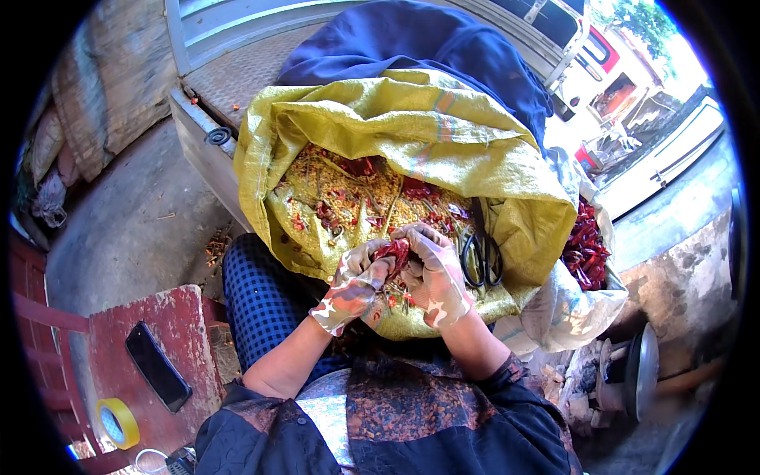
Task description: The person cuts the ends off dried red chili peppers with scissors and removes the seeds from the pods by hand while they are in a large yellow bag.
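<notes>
Both my hands, in camouflage-patterned gloves, meet over the near edge of an open yellow woven sack [507, 170]. A dark red dried chilli [393, 257] is between them. My left hand [354, 285] grips it from the left, fingers curled. From the other side my right hand [434, 273] closes its fingertips at the chilli's right end. Inside the sack lies a heap of yellow chilli seeds [344, 190], mixed with red skin pieces and stems. Black-handled scissors [481, 257] rest on the sack just right of my right hand.
Whole dried red chillies [586, 249] fill a white sack [566, 313] at right. Dark blue cloth [412, 39] is bunched behind. On a worn red chair [150, 309] at left lie a phone [158, 366] and yellow tape roll [117, 423]. A round metal lid [647, 372] stands lower right.
</notes>
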Demonstrator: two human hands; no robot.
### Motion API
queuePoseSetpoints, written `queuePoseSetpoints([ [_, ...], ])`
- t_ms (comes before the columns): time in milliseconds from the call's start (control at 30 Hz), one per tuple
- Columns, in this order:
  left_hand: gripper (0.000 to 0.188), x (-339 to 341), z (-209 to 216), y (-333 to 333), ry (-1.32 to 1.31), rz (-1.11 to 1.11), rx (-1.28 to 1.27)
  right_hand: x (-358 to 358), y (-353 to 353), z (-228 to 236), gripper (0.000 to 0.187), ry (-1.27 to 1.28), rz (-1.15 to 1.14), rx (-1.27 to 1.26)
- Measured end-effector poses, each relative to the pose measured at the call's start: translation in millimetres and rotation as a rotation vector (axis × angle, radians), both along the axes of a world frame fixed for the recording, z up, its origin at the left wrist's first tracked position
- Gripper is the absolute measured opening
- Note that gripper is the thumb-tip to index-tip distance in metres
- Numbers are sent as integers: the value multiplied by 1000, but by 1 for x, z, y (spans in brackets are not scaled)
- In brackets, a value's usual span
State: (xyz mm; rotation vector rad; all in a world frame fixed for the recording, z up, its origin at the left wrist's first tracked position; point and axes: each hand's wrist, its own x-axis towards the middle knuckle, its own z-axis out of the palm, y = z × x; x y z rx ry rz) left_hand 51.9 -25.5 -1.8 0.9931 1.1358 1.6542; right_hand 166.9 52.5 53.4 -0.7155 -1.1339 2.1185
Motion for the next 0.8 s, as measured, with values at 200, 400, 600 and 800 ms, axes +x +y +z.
queuePoseSetpoints([
  [200,34,4,-3,4,-18,59,86,1,7,2,10,37,10,-136],
  [400,32,2,-7,10,-462,-132,60,-5,15,10,9,-162,-80,590],
  [600,41,-3,-10,9,-447,-200,70,-1,11,15,11,-219,78,684],
  [800,39,-9,-23,11,-320,-160,158,-11,19,2,9,-198,-145,216],
])
